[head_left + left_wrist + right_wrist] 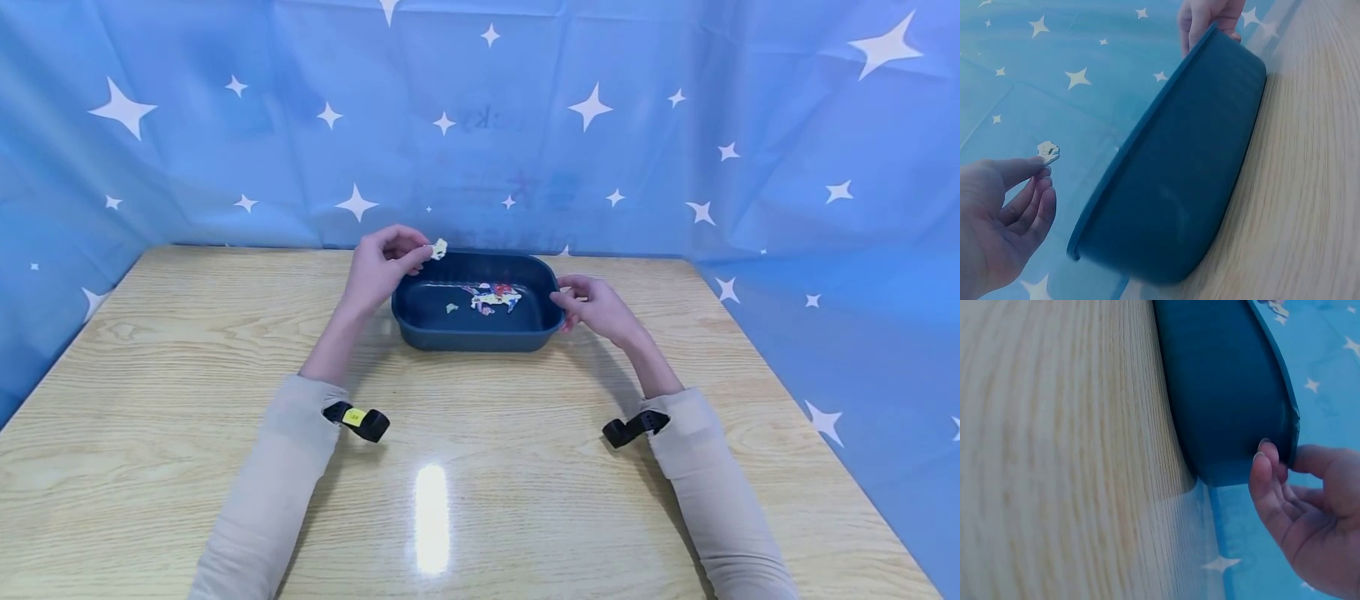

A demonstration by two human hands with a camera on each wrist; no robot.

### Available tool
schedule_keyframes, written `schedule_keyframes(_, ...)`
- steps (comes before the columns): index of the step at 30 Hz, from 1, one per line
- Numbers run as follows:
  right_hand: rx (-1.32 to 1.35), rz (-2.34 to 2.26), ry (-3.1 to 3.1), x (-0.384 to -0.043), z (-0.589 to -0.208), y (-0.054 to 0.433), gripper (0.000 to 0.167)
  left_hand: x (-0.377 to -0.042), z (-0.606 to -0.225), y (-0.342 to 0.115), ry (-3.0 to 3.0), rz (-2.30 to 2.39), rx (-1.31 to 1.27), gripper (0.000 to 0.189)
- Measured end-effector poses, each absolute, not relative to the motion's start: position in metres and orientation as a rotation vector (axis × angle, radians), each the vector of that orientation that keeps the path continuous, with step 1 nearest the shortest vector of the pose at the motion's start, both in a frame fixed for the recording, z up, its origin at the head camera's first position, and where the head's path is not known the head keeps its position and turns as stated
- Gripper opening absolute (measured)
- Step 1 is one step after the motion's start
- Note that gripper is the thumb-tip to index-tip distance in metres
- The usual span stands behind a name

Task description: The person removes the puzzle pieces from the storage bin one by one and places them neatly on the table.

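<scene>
Between thumb and fingertips, my left hand [378, 267] pinches a small, flat, pale piece [1049, 151] with a ragged outline and dark marks. It is held up near the back left corner of a dark blue oblong tub [472, 340]. At the tub's right end, my right hand [596, 308] holds the rim, thumb on top and fingers against the outer wall in the right wrist view. On the tub's floor lie several thin, brightly coloured pieces [495, 298] in white, red and blue. A small pale scrap [452, 308] sits to their left.
The tub stands near the back edge of a light wood-grain table [510, 417]. Behind and to the sides hangs a blue cloth [285, 167] with white stars. Each wrist wears a black strap [636, 427] over a light sleeve [705, 475].
</scene>
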State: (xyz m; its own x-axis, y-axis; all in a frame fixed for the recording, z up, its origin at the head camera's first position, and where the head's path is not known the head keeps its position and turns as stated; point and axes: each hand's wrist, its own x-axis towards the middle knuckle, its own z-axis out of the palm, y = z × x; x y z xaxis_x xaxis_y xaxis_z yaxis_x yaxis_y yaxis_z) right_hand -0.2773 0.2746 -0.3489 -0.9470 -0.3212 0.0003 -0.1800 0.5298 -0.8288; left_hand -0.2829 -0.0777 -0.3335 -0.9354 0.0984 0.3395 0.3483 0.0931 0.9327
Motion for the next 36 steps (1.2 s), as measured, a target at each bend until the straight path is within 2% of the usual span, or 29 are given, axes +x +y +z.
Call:
schedule_keyframes(12,-0.463,-1.414,2.611,-0.279,-0.351,0.275,0.047,-0.279,-0.342,-0.118,-2.255,-1.898,-0.311,0.027)
schedule_keyframes(26,-0.448,-1.399,2.604,-0.281,-0.352,0.276,0.048,-0.276,-0.362,-0.181,-2.486,-1.774,0.02,0.028)
schedule_keyframes(36,-0.44,-1.389,2.606,-0.281,-0.351,0.276,0.049,-0.274,-0.372,-0.201,-2.662,-1.693,0.231,0.03)
